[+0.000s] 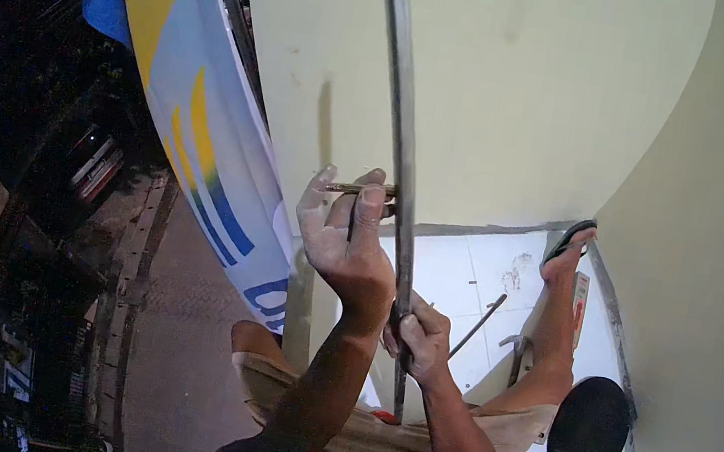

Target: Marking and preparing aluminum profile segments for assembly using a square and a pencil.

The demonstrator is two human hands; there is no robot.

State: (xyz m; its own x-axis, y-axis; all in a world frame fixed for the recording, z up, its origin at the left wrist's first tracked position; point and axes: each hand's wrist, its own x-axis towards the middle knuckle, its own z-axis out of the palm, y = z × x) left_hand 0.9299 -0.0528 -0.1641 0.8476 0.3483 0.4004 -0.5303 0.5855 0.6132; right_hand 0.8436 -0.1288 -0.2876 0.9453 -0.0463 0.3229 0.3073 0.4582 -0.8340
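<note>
A long grey metal tube [403, 88] runs from the top of the picture down to my lap, leaning slightly. My right hand [424, 339] is wrapped round its lower part. Higher up, my left hand [349, 233] pinches a short, thin metal bolt [345, 187] between thumb and fingers. The bolt lies roughly crosswise to the tube, and its right end meets or passes close to the tube; I cannot tell which. My left wrist is right beside the tube.
A cream wall [540, 93] with a small dark hole rises ahead. On the white tiled floor [453, 261] lie a thin rod [478, 326] and a hammer [516, 350]. A black round object [589, 431] is at right. A printed banner [186, 69] hangs left, above a drop to the street.
</note>
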